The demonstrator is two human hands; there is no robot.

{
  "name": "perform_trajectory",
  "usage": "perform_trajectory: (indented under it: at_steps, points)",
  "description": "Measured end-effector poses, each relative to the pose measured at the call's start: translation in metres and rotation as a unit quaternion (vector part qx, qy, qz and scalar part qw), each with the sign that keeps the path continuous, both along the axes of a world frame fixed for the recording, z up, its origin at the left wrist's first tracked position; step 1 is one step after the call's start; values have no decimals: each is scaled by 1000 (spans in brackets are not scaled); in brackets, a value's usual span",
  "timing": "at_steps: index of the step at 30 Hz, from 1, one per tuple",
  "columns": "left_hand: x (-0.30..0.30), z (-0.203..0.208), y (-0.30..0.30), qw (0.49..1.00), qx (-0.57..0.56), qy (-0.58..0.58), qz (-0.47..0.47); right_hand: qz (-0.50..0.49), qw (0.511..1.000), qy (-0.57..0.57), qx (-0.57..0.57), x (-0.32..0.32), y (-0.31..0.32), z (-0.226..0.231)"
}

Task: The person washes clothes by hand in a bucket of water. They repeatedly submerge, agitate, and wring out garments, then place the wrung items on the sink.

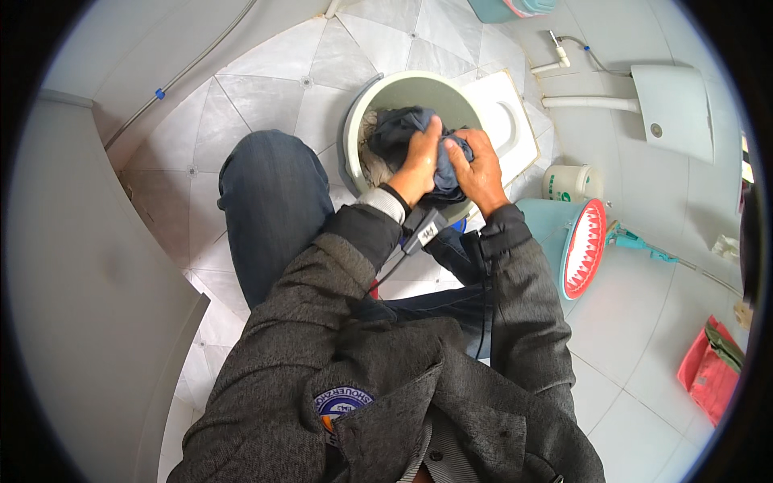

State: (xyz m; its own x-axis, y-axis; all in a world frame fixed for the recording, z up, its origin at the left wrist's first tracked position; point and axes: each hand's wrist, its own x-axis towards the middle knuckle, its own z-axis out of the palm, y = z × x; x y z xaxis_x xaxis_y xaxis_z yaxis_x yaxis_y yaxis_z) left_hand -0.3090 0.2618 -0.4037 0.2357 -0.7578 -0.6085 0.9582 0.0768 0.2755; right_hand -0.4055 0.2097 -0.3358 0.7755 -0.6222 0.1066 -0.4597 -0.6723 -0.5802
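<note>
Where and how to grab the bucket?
Probably the bucket's far rim, from above: it opens upward and that thin edge is bare, whereas the left hand and right hand, holding the cloth, cross the near side.

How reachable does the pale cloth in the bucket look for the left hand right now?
Probably yes: the pale cloth shows at the left side of the bucket, near the left hand, with nothing covering that part. However, the left hand grips the dark cloth, so it may need to let go first.
</note>
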Motion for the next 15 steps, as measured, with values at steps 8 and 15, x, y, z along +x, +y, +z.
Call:
perform_trajectory:
  at_steps: [8, 15]
  points:
    - [-19, 1, 3, 988, 54, -143, -24, -140, 986, -1, 95, 14, -5, -20]
    - [-2, -5, 3, 983, 2, -185, -18, 77, 996, -42, 17, -15, 11, -15]
